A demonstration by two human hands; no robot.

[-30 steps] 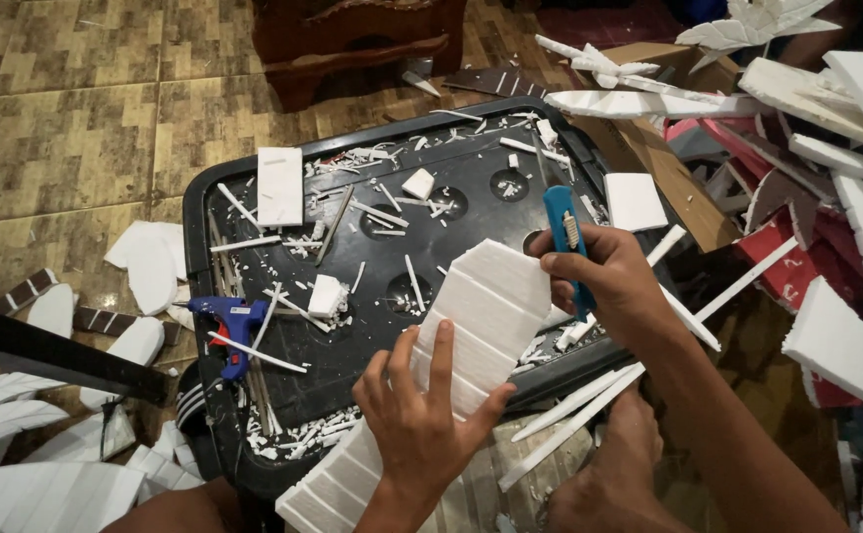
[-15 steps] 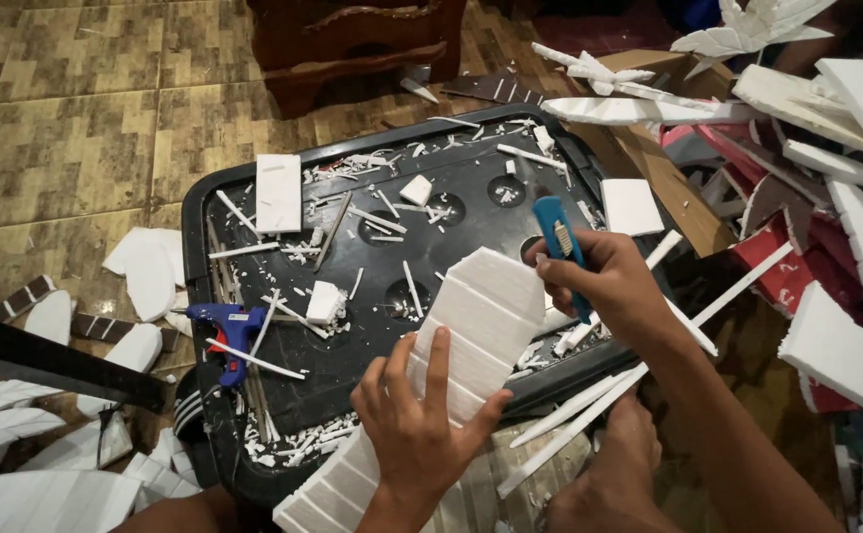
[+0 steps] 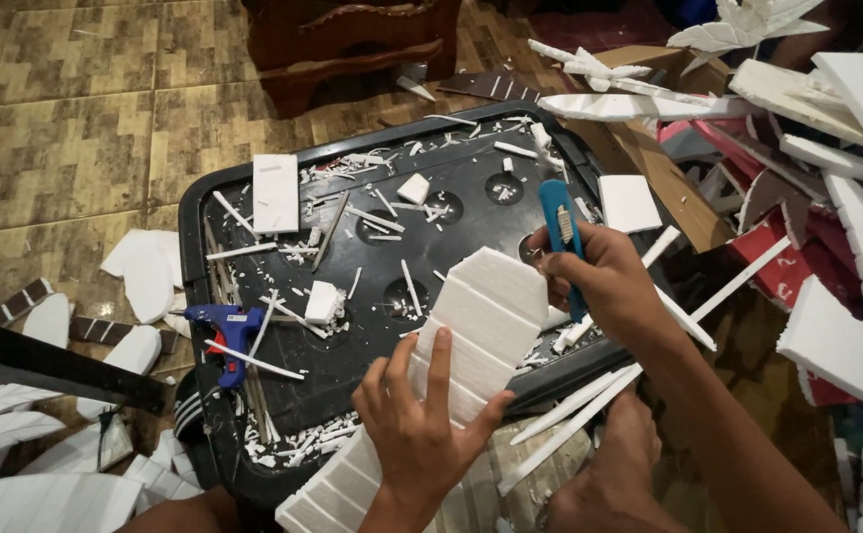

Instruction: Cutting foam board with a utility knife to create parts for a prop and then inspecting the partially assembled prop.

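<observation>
Bottom centre of frame: left hand (image 3: 419,429) pressed flat on a white foam strip (image 3: 431,395), fingers spread open, not curled round it. Strip scored with crosswise grooves, long axis diagonal, running from bottom centre up toward centre right, far end tapered and pointing at upper right. Lower end off the near edge of a black plastic tray (image 3: 194,212), upper end lying over the tray's right half.

Right of centre: right hand (image 3: 604,276) closed around a blue utility knife (image 3: 562,237), just past the strip's tip. Knife long axis near vertical in frame, leaning slightly left at the top; whether the blade is out, cannot tell.

Below the right hand: thin white foam sticks (image 3: 569,424) angled over the tray's near rim.

Centre left on the tray: blue glue gun (image 3: 224,331), small foam block (image 3: 323,301), scattered slivers. Further up, a flat white rectangle (image 3: 275,192) at the tray's upper left.

Right edge of frame: pile of white and red foam offcuts (image 3: 826,197). Top centre: dark wooden furniture base (image 3: 352,44) on tiled floor (image 3: 56,128).
</observation>
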